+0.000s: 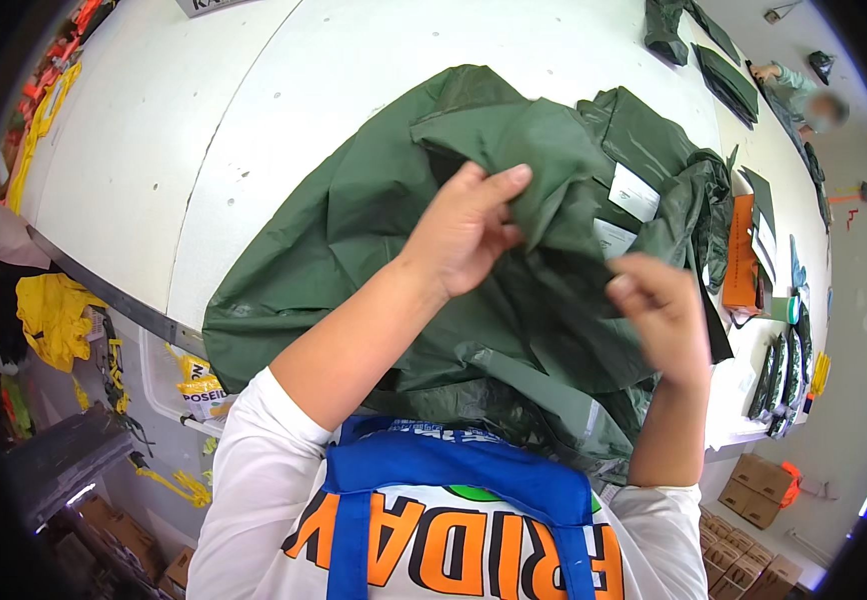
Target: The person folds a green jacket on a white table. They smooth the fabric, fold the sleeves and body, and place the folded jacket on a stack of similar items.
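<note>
Nearest, a blue apron [459,470] over a white shirt [274,470] with big orange letters [434,540]. Up from there, bare arms [349,330] reaching out over the green cloth [374,220]. Lying in a big, crumpled heap on the white worktop [284,110], right in front of the apron, with a part lifted up by the hands. Left hand [467,232]: over the middle of the cloth, thumb out, other fingers curled, up against a raised fold. Hard to tell if clamped on it. Right hand [659,315]: fingers bent in, by a dark edge of the cloth. Too blurry to tell if pinching. A bit farther up, two white tags [635,192] on the cloth, one above the other. Off to the left, lower than the worktop, a yellow and white bag [201,385] and yellow cloth [54,315]. Off to the right, an orange box [742,255] and a row of dark packs [784,375], with brown boxes [757,490] down below. Farthest, at top right, folded cloth [726,85] and a person [794,88].
</note>
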The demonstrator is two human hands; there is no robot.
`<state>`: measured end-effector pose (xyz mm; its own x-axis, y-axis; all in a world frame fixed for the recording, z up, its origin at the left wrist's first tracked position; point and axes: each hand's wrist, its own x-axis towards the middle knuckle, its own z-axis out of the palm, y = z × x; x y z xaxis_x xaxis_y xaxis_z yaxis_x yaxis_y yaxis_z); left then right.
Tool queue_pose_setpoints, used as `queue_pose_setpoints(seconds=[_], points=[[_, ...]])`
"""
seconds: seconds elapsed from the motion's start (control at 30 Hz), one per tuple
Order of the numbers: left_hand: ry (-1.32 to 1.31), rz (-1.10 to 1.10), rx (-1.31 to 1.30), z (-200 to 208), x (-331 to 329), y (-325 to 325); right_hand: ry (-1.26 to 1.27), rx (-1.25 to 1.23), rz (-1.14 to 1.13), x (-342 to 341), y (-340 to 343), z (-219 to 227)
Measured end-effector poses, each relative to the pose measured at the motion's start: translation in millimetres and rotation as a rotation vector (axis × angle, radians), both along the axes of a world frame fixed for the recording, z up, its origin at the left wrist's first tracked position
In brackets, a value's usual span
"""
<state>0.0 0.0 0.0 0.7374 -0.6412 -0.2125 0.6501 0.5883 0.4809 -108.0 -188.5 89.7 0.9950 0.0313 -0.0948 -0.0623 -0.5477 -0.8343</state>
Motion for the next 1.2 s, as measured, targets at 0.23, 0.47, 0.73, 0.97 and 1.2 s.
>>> queue_pose_setpoints(seconds=[0.23,0.47,0.73,0.97,1.2], points=[[0.172,0.099,0.607,-48,-48,89,-0.08,-0.463,0.245,-59,34,-44],[-0.078,0.244,0.699,-54,-118,92,-0.126,-0.465,0.25,-82,61,-74],[0.078,0.264,0.136,-47,-99,128,-0.108,-0.325,0.316,-66,44,-60],[-0.444,0.216,0.624,-52,-129,127,-0.139,-0.03,0.012,-60,31,-49],[-1.796,-0.072,1.052,10,-141,64,0.174,0.523,-0.171,-12,68,-53]])
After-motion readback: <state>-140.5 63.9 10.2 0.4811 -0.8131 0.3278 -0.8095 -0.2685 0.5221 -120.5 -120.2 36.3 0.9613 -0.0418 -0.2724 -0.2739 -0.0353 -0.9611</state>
